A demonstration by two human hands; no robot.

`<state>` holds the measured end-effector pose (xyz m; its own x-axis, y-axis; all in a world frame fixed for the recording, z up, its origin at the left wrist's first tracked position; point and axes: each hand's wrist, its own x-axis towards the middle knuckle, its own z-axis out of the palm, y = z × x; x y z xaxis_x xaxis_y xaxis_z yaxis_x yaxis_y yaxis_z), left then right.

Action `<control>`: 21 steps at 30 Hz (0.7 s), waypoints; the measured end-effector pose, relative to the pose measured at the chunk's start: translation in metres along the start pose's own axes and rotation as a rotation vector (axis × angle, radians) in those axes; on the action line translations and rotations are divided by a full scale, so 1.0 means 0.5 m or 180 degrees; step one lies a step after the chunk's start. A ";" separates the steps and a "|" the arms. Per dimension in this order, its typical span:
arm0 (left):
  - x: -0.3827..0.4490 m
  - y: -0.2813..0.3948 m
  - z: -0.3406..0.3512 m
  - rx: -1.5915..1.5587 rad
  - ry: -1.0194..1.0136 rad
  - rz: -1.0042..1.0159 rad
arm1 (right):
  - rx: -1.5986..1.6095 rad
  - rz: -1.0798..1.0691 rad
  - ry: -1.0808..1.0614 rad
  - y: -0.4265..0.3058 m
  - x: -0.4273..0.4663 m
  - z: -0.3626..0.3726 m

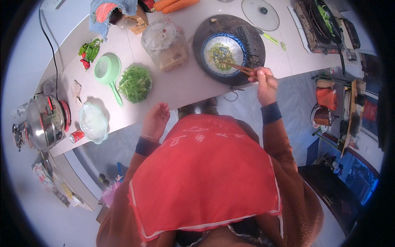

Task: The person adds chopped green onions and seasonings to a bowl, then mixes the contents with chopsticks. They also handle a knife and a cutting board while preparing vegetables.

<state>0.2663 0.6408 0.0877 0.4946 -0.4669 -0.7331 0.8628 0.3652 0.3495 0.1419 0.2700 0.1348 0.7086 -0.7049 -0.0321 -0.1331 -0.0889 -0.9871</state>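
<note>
My right hand (pixel 266 83) grips a pair of wooden chopsticks (pixel 242 68), whose tips rest in chopped green vegetable (pixel 220 55) inside a blue-rimmed bowl (pixel 203 55). Under the bowl lies a dark round board (pixel 226 81), with a cleaver's dark, speckled blade (pixel 242 37) partly hidden behind the bowl. My left hand (pixel 156 121) hovers by the counter's front edge with nothing in it, fingers slightly bent. Nearest to it is a heap of cut leafy greens (pixel 135 84).
Around the counter stand a green strainer (pixel 107 68), peppers (pixel 91 51), a plastic bag (pixel 165 44), a scalloped bowl (pixel 94 123), a soda can (pixel 76 136) and a steel pot (pixel 43 122). A glass lid (pixel 260 14), a green-handled knife (pixel 270 38) and a pan on a stove (pixel 327 24) are right.
</note>
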 end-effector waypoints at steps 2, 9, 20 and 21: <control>-0.001 -0.002 -0.002 -0.0034 -0.0022 -0.0010 | -0.0108 -0.0135 0.0082 -0.023 -0.008 -0.018; -0.004 -0.004 0.001 -0.0033 0.0011 -0.0029 | -0.0638 -0.0221 0.0132 0.007 -0.034 -0.006; -0.010 -0.005 -0.009 -0.0024 0.0005 0.0005 | -0.0183 -0.0380 -0.0210 0.005 -0.026 0.033; -0.010 -0.007 -0.011 -0.0036 0.0009 0.0000 | -0.0247 -0.0306 -0.0308 -0.001 -0.034 0.025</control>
<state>0.2605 0.6464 0.0867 0.4944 -0.4646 -0.7347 0.8615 0.3743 0.3430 0.1385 0.2907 0.1337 0.7836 -0.6197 0.0434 -0.1120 -0.2096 -0.9714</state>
